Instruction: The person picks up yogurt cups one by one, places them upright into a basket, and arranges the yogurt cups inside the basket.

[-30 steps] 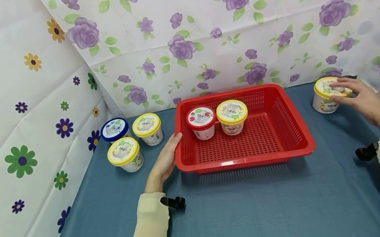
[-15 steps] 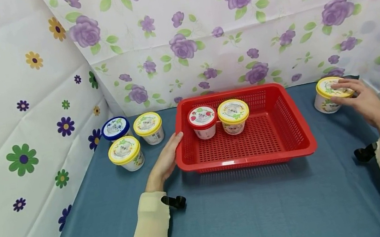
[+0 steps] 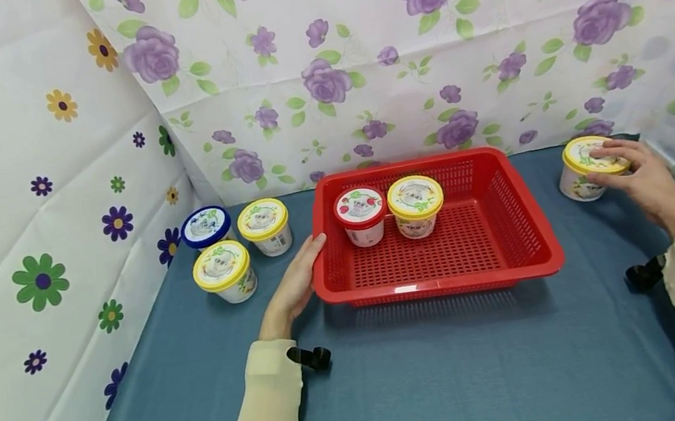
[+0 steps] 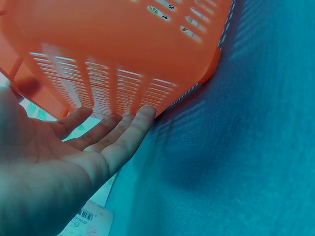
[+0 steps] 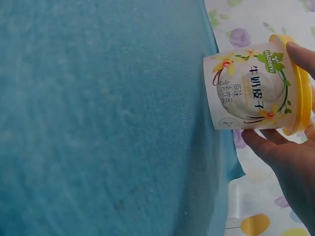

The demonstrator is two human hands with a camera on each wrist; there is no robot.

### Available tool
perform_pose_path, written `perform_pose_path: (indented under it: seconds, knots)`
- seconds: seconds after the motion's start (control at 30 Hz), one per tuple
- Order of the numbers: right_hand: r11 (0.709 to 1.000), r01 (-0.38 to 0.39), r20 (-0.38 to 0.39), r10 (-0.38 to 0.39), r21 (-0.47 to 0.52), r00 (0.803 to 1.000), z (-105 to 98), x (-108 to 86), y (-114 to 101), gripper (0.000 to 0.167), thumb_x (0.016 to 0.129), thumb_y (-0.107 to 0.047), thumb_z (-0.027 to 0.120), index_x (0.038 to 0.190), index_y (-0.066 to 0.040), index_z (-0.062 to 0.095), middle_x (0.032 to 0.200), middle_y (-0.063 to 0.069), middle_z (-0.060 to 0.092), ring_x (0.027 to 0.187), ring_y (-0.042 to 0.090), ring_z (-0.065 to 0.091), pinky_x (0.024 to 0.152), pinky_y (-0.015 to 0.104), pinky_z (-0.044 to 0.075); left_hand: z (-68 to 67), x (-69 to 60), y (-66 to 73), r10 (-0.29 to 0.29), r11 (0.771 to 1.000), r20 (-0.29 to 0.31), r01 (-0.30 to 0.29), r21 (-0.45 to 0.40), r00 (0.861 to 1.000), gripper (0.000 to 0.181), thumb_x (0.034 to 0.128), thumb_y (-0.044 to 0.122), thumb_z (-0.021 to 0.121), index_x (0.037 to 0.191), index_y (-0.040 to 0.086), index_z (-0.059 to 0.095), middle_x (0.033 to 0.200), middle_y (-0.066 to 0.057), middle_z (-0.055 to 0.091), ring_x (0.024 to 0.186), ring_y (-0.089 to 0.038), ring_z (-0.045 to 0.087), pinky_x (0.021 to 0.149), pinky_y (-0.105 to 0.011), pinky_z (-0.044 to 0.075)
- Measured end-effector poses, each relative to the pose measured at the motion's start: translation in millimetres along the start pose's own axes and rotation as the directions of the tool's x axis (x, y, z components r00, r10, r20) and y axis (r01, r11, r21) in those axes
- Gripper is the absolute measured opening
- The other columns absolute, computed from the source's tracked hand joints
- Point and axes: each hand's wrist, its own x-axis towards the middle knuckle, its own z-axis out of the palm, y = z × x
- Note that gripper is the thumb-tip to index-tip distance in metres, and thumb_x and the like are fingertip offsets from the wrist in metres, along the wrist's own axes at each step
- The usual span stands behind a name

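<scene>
outlying tub (image 3: 575,190): one, yellow-lidded, upright on the blue cloth (image 3: 445,385) at the far right.
right hand (image 3: 651,183): thumb and fingers bent part-way round the outlying tub, spread about as wide as its lid; i judge it a hold, though from my remote seat i cannot tell how hard the fingers press.
tub-to-palm bearing: leftward and slightly toward the back of my right palm; the tub's axis is vertical, and the hand meets it from the right side.
nearer hand: the right, plainly; the left is across at the other end of the basket.
red basket (image 3: 442,285): one, central, long axis running left to right; its right end faces the outlying tub, with cloth between them.
left hand (image 3: 294,280): at the basket's left end, thumb by the rim, fingers nearly straight along the slotted outer wall (a light pinch, as i read it).
basket contents: red-lidded tub (image 3: 362,217) and inner yellow-lidded tub (image 3: 416,205), just beside each other.
left group: blue-lidded tub (image 3: 205,225), front yellow-lidded tub (image 3: 224,272), rear yellow-lidded tub (image 3: 266,228), all upright.
</scene>
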Motion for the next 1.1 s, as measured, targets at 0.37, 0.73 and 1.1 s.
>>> perform_pose_path:
  seconds: [0.37, 0.73, 1.1]
  knots:
    - [1.0, -0.015, -0.03, 0.014, -0.025, 0.999, 3.2, 1.3, 1.5, 0.067, 0.098, -0.035, 0.074, 0.154, -0.005, 0.05, 0.169, 0.001, 0.021, 0.149, 0.027, 0.022, 0.088, 0.001, 0.032, -0.4, 0.6, -0.3, 0.01, 1.0, 0.004, -0.01, -0.011, 1.0, 0.06, 0.1102, 0.05, 0.043, 0.158, 0.015, 0.032, 0.147, -0.021, 0.053, 0.129, -0.037, 0.057, 0.099, -0.039, 0.054]
    - [1.0, -0.015, -0.05, 0.014, -0.018, 0.999, 3.5, 1.4, -1.5, 0.066, 0.098, -0.033, 0.074, 0.152, -0.004, 0.052, 0.168, 0.002, 0.026, 0.148, 0.025, 0.025, 0.088, 0.001, 0.032, -0.4, 0.3, 0.2, 0.019, 1.0, 0.016, -0.019, -0.013, 1.0, 0.059, 0.1112, 0.048, 0.041, 0.158, 0.013, 0.032, 0.148, -0.023, 0.051, 0.128, -0.038, 0.057, 0.098, -0.038, 0.055]
    - [1.0, -0.014, -0.047, 0.013, -0.019, 0.999, 2.8, 1.3, -1.6, 0.065, 0.098, -0.032, 0.074, 0.152, -0.003, 0.052, 0.168, 0.003, 0.026, 0.148, 0.025, 0.025, 0.088, 0.001, 0.032, 0.5, -0.9, 1.7, 0.006, 1.0, 0.006, -0.006, -0.008, 1.0, 0.061, 0.1105, 0.051, 0.042, 0.159, 0.015, 0.031, 0.15, -0.021, 0.051, 0.131, -0.036, 0.055, 0.1, -0.038, 0.053]
